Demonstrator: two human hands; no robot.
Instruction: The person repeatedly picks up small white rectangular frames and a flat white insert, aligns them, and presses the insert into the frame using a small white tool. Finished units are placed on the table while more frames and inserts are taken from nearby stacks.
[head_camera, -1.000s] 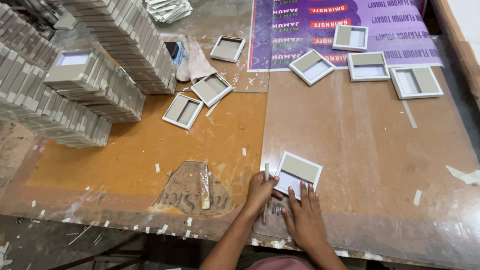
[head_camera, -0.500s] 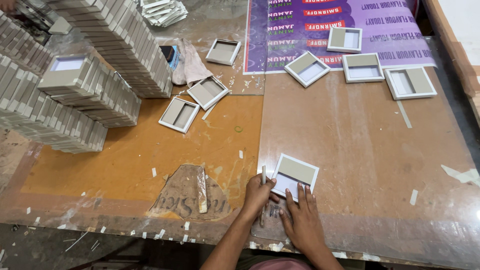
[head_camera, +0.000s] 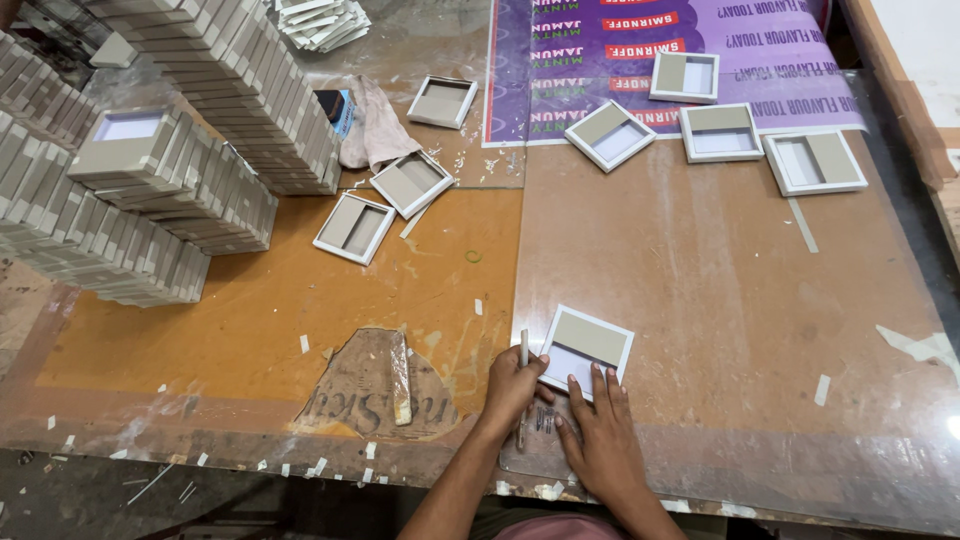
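— Grey card and white edging: that is the small tray (head_camera: 585, 350) under the person's hands. How do the hands sit?

— The right hand (head_camera: 598, 435) lies flat, fingers spread, fingertips pressing the tray's near edge. The left hand (head_camera: 515, 382) is curled around a thin pale stick (head_camera: 523, 352) that stands up just beside the tray's left corner. How much of the stick the fist covers cannot be told.

— Anything between the hands?

— A few small dark bits (head_camera: 543, 418) lie on the table (head_camera: 700, 300) below the left hand, too small to make out. Both forearms are cut off by the lower edge.

— And further out?

— Left of the left hand, a torn brown patch (head_camera: 375, 385) in the surface with a strip of tape on it. Well beyond the fingertips lie more trays of the same kind: two (head_camera: 385, 205) up to the left, three (head_camera: 720, 130) up to the right, partly on a purple printed sheet (head_camera: 620, 50). A crumpled cloth (head_camera: 372, 125) half hides something blue. Far left, long stacked rows of trays (head_camera: 150, 170) run out of the picture.
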